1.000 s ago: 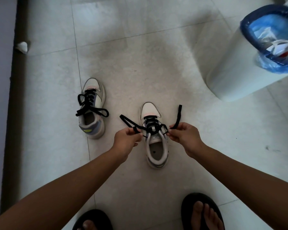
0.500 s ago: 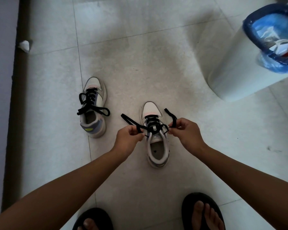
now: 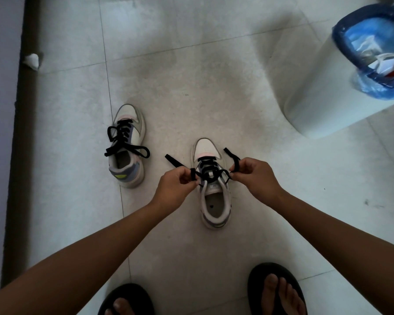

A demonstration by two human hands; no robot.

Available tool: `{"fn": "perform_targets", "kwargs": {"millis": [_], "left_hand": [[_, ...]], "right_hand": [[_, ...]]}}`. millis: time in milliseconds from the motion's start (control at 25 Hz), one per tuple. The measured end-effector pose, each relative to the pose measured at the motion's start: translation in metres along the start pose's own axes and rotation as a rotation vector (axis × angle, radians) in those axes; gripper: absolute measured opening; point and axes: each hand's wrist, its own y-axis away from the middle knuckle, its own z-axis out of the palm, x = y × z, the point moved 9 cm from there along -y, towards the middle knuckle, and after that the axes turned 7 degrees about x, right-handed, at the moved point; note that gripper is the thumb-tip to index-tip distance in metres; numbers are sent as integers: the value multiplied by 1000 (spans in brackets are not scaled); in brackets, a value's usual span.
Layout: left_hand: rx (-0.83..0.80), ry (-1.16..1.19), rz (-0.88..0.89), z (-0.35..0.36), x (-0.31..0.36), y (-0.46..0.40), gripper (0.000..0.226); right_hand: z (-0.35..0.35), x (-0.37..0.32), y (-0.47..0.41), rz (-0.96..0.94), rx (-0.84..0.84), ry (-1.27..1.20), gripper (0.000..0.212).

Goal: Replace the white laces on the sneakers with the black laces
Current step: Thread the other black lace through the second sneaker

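Two sneakers stand on the tiled floor in my head view, both toes pointing away from me. The left sneaker carries a black lace already tied in a bow. The right sneaker sits between my hands, its long axis running straight away from me, with its black lace threaded up to the tongue.

My left hand pinches one free end, whose tail sticks out up and to the left. My right hand pinches the other end, bent into a loop above my knuckles. Both hands have their fingers curled narrow on the lace, level with the top eyelets, one on each side and about equally near. Judging by this, the knot comes next, crossing over the tongue.

Count: two sneakers, two black laces, one bin well to the right holding what may be the white laces.
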Motion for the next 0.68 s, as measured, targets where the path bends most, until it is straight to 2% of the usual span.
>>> {"fn": "perform_targets", "kwargs": {"millis": [120,320,480,680], "left_hand": [[18,-30,26,0,1,1,27],[43,53,-68,3,-6,2,18],[89,130,-142,5,-12,8,19],[91,113,-157,6,-12,8,18]], "right_hand": [[1,3,2,19,28,-57,21],[0,6,3,36,79,-102,20],[1,7,8,38,104,-116,22],[-3,10,10,46,90,-102,21]]}}
